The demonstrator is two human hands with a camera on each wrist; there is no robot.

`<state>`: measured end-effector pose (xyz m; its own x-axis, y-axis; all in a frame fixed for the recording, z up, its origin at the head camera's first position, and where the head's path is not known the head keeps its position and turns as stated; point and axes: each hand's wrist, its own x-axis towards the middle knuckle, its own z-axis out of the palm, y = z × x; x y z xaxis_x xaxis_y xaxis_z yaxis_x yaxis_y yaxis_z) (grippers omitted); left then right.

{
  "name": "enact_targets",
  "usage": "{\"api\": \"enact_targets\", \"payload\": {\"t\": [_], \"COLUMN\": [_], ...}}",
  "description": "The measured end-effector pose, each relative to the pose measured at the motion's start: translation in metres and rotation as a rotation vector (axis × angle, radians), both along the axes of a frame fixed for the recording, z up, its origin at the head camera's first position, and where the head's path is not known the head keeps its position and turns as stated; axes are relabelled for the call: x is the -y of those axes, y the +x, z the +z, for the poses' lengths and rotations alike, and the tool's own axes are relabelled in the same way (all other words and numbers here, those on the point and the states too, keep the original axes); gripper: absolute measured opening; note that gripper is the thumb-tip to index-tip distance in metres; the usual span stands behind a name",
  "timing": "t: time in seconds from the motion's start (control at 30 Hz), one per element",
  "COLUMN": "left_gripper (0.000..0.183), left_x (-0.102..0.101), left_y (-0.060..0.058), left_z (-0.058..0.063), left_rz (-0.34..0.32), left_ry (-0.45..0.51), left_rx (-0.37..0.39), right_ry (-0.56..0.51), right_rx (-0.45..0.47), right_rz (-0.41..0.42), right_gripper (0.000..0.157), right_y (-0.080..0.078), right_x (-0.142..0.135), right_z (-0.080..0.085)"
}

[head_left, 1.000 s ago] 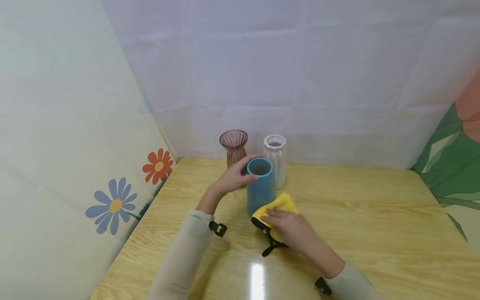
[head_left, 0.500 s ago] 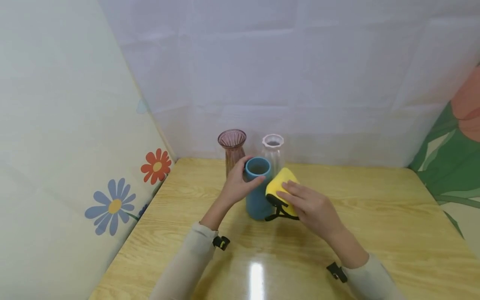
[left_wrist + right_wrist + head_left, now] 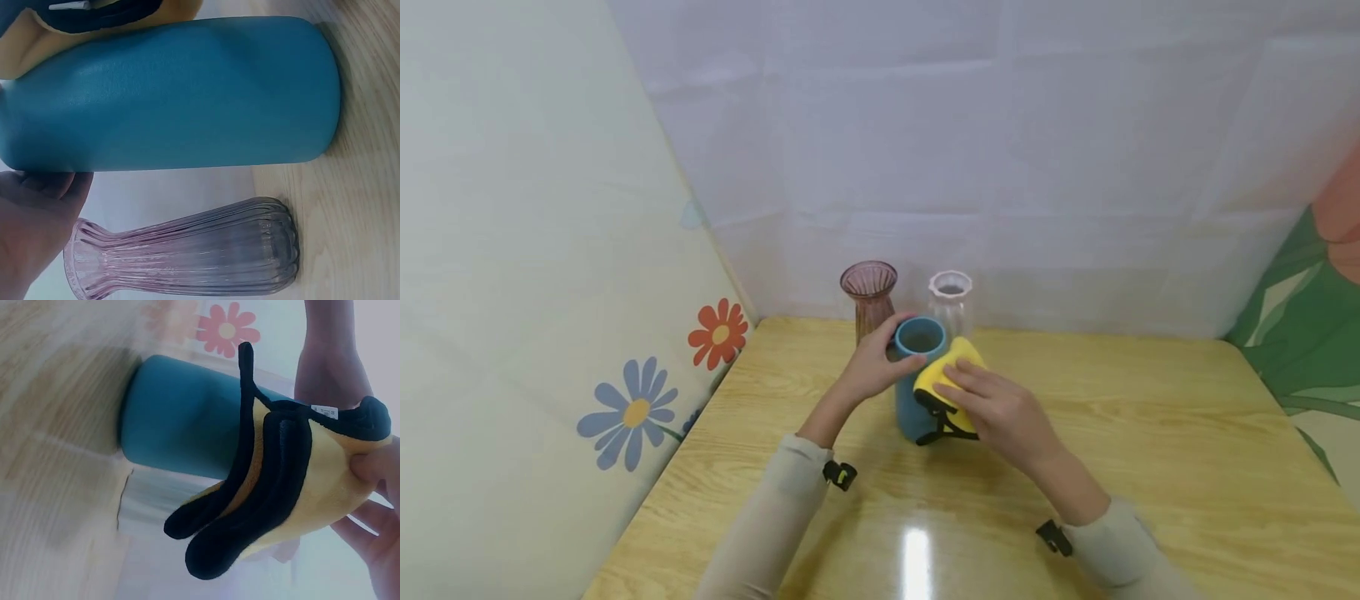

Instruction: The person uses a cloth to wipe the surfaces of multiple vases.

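Observation:
A blue vase (image 3: 912, 410) stands upright on the table, and my left hand (image 3: 874, 367) grips it from the left just below its rim, thumb on the near side. My right hand (image 3: 1009, 418) holds a folded yellow cloth (image 3: 964, 353) with black edging against the vase's upper right side. In the right wrist view, the thumb and fingers of this hand pinch the cloth (image 3: 328, 465), and its black trim and loop hang over the vase (image 3: 181, 419). The left wrist view shows the smooth side of the vase (image 3: 187, 94) with left fingers under its upper end.
Behind the blue vase stand a purple ribbed glass vase (image 3: 869, 287) on the left and a white vase (image 3: 951, 304) with a scalloped rim on the right. The wood-grain table (image 3: 1120, 450) ends at a pale cloth backdrop (image 3: 880, 150).
My right hand has lifted the cloth from the vase's lower front up to its upper right side, then shifted slightly left. My left hand stays at the rim, its thumb lying slightly differently.

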<state>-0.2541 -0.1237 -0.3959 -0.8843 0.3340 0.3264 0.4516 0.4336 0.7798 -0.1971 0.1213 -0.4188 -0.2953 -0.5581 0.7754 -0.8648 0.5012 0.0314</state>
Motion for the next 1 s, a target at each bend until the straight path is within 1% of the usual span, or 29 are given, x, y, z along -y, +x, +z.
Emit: {"api": "enact_targets", "payload": {"t": [0.07,0.17,0.37,0.4,0.5,0.77,1.0], "left_gripper": [0.069,0.068,0.069,0.07,0.071,0.069,0.067], "left_x": [0.001,0.002,0.005,0.006,0.007,0.009,0.011], "left_y": [-0.001,-0.004,-0.008,-0.008,-0.011,-0.014,-0.016], "left_z": [-0.001,-0.001,0.001,0.001,-0.001,0.0,0.0], "left_rz": [-0.015,-0.039,-0.095,-0.104,-0.122,-0.172,-0.189], "left_ry": [0.002,0.002,-0.001,0.002,0.009,0.013,0.017], "left_rx": [0.008,0.01,0.019,0.024,0.036,0.038,0.056], "right_ry": [0.002,-0.005,-0.024,-0.026,-0.02,0.004,0.056], "right_rx": [0.021,0.044,0.013,0.011,0.037,0.08,0.108], "right_rz": [0.005,0.006,0.004,0.002,-0.008,-0.024,-0.042], "right_gripper": [0.026,0.031,0.04,0.044,0.042,0.041,0.042], "right_y": [0.0,0.001,0.003,0.003,0.006,0.01,0.015], "right_x": [0.003,0.006,0.014,0.016,0.017,0.019,0.02], "right_z": [-0.002,-0.005,-0.016,-0.018,-0.023,-0.034,-0.041]}}
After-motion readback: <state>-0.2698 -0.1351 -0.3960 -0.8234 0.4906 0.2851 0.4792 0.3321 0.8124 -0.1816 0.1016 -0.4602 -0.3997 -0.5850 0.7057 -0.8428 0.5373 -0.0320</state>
